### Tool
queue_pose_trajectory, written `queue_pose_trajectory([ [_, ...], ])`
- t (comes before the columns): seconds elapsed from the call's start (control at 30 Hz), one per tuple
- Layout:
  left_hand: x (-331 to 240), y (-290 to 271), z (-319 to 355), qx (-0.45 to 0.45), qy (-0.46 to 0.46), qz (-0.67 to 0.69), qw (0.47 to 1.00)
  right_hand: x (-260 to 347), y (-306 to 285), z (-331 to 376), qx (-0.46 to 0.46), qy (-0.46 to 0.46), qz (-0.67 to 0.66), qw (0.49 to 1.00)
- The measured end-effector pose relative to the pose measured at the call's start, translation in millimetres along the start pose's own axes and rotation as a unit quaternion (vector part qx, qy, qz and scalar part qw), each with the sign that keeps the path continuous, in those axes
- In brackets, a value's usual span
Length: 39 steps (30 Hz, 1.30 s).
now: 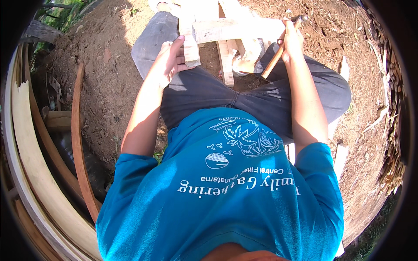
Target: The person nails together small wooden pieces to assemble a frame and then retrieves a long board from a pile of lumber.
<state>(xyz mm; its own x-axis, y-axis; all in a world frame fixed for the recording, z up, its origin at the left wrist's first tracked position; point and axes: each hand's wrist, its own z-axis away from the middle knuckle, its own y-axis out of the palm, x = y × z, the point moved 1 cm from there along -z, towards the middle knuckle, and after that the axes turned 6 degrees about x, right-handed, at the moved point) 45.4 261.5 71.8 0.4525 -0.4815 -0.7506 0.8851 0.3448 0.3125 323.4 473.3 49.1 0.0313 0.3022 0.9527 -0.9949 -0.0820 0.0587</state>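
Pale squared-timber assembly [217,30] looks stiff and hefty; I favour its ends, left hand [169,64] half-open at one, right hand [292,41] holding a brown wooden-handled hammer [274,62].

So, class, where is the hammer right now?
In the head view, the hammer is at upper right, held in the right hand, near the pale wooden bar's right end.
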Motion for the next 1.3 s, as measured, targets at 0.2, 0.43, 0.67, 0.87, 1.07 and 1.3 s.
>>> queue_pose_trajectory([
  [0.2,16.1,-11.8,-5.3,-0.158,0.132,-0.123,0.971,0.3,1.8,3.2,-0.015,-0.004,0.009,1.000],
  [0.43,18.5,-23.7,-4.4,-0.091,0.265,-0.011,0.960,-2.8,5.2,5.7,-0.039,-0.017,0.000,0.999],
  [0.67,20.8,-19.2,-7.3,-0.092,0.251,-0.077,0.961,2.0,11.1,13.8,-0.055,0.007,-0.003,0.998],
  [0.87,40.8,-12.6,-23.4,-0.117,0.172,-0.032,0.978,-4.5,5.4,6.5,-0.061,0.034,0.037,0.997],
  [1.07,40.4,-8.9,-25.3,-0.116,0.177,-0.069,0.975,-5.9,8.2,5.7,-0.054,0.052,0.032,0.997],
  [1.3,37.3,-9.0,-26.4,-0.123,0.177,-0.127,0.968,6.2,13.5,16.8,-0.037,0.070,-0.014,0.997],
])
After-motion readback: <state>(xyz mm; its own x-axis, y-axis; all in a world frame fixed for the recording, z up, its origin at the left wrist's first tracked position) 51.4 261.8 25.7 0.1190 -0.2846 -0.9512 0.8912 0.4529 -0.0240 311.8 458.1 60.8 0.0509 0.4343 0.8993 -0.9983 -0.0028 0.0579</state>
